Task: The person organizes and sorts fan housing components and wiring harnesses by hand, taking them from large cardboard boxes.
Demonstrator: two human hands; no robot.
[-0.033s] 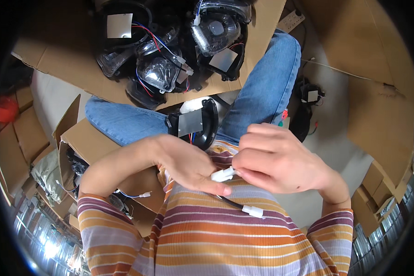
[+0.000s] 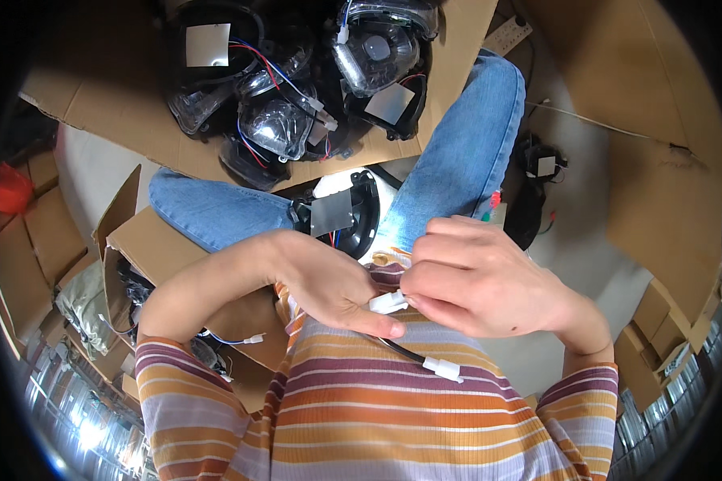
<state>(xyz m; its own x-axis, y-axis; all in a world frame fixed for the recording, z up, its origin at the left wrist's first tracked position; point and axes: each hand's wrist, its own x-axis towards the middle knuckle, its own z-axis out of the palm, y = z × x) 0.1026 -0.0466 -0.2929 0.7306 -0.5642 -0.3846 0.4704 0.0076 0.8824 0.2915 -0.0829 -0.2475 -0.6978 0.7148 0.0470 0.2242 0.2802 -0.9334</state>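
Note:
In front of my body, my left hand (image 2: 321, 280) is closed, its thumb and fingers holding a white plastic wire connector (image 2: 388, 302). My right hand (image 2: 477, 276) pinches the connector's other end with curled fingertips; its wires are hidden by the hands. A black-sleeved cable below ends in a second white connector (image 2: 442, 369), hanging loose against the striped shirt. Between my legs is a black lamp housing (image 2: 367, 215) bearing a silvery square plate (image 2: 331, 213), with red and blue wires below the plate. A bright white glow (image 2: 341, 183) shows behind the housing.
Several black and clear lamp units (image 2: 277, 124) with wires lie on cardboard (image 2: 136, 132) ahead. An open carton (image 2: 160, 240) stands left, near a loose white connector (image 2: 253, 339). A power strip (image 2: 509, 36) sits far right, and dark wired parts (image 2: 544, 168) lie on the right floor.
The white area behind the lamp housing is brighter, and light now falls on the jeans beside it. Both hands stay nearly in place on the connector.

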